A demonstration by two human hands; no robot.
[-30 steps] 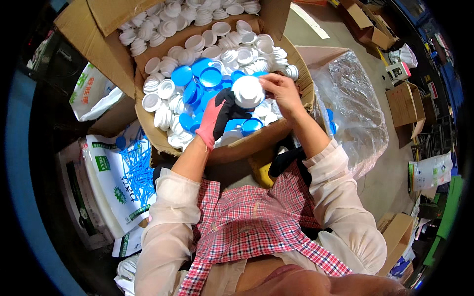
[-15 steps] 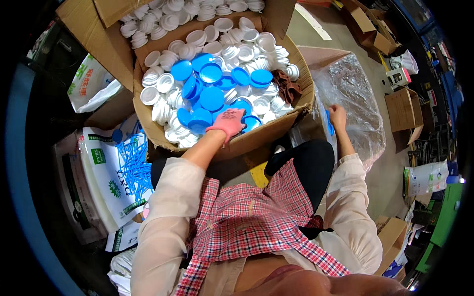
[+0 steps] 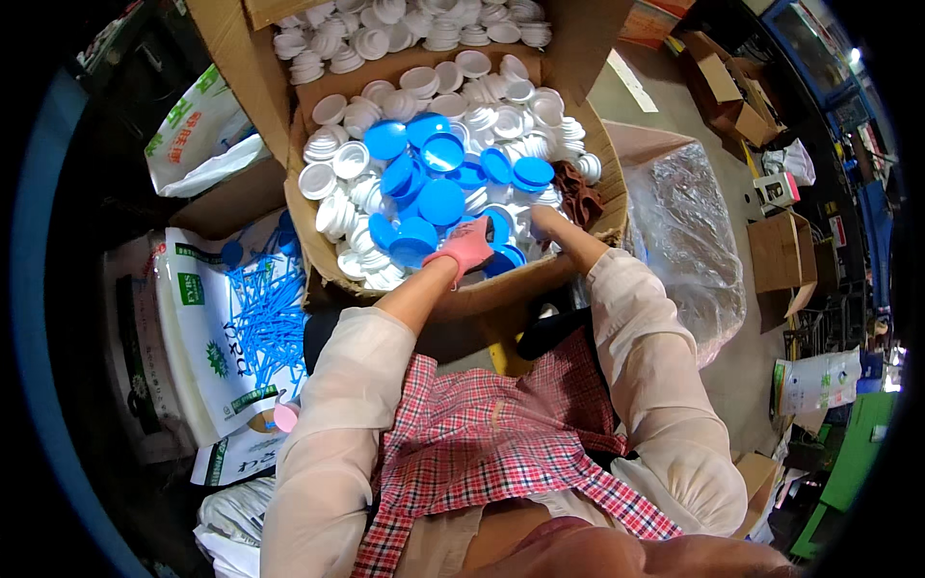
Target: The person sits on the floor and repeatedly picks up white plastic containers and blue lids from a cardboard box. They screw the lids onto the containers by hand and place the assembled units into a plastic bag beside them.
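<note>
A big cardboard box [image 3: 540,281] in front of me is full of round plastic lids: blue lids [image 3: 441,200] piled in the middle, white lids [image 3: 424,82] all around them. My left hand [image 3: 467,246], in a pink glove, rests on the blue lids near the box's front wall. My right hand [image 3: 545,222], bare, reaches in just to its right, fingertips among white and blue lids. The lids hide the fingers of both hands, so any grip is unclear. A brown cloth [image 3: 578,193] lies at the box's right edge.
A clear plastic bag [image 3: 689,231] sits open in a carton to my right. On my left a white sack [image 3: 207,328] holds thin blue plastic pieces [image 3: 265,308]. A second box of white lids [image 3: 385,19] stands behind. More cartons [image 3: 776,250] stand on the floor at the right.
My right hand held a white lid over the box, swung out to the plastic bag on the right, and is now back in the box. My left hand stayed on the blue lids.
</note>
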